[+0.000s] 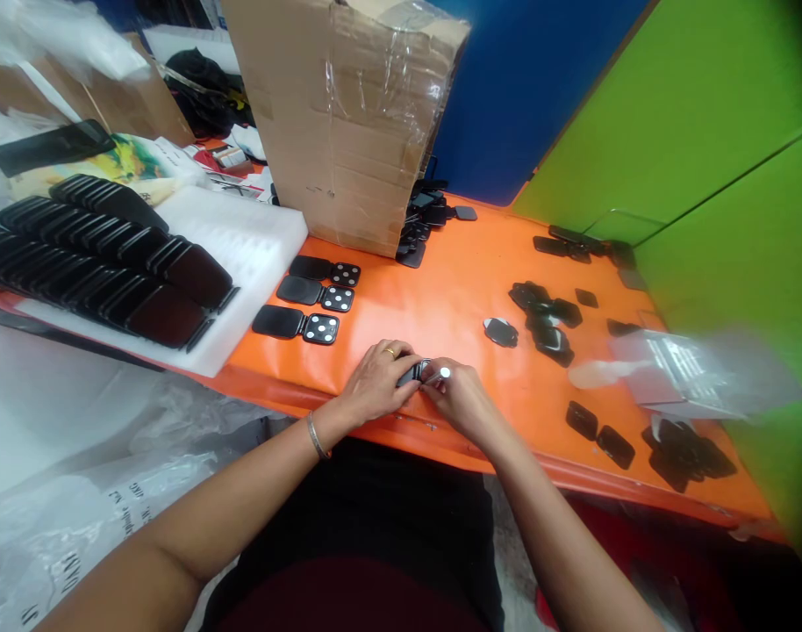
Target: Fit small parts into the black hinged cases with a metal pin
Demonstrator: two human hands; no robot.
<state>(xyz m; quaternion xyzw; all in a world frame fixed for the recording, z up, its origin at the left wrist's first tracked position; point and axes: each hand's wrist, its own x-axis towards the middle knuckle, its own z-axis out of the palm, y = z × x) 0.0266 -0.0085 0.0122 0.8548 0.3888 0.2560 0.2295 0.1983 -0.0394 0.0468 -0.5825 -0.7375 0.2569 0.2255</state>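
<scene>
Near the front edge of the orange table, my left hand [381, 384] is closed on a small black hinged piece [409, 376], most of it covered by my fingers. Facing it, my right hand [465, 397] pinches a slim pen-like tool [444, 374] with a round white end, right at that piece. The tool's tip is hidden by the fingers. Beyond my left hand lie three opened black hinged pieces in a column, the nearest hinged piece [279, 322] having a square end with pale round dots [321, 329].
A white foam slab [269, 237] at left carries rows of black plates [104, 272]. A tall cardboard box [335, 123] stands at the back. Loose black parts [542, 320] lie in piles at right, near a silvery box [681, 373] against the green panel [723, 149].
</scene>
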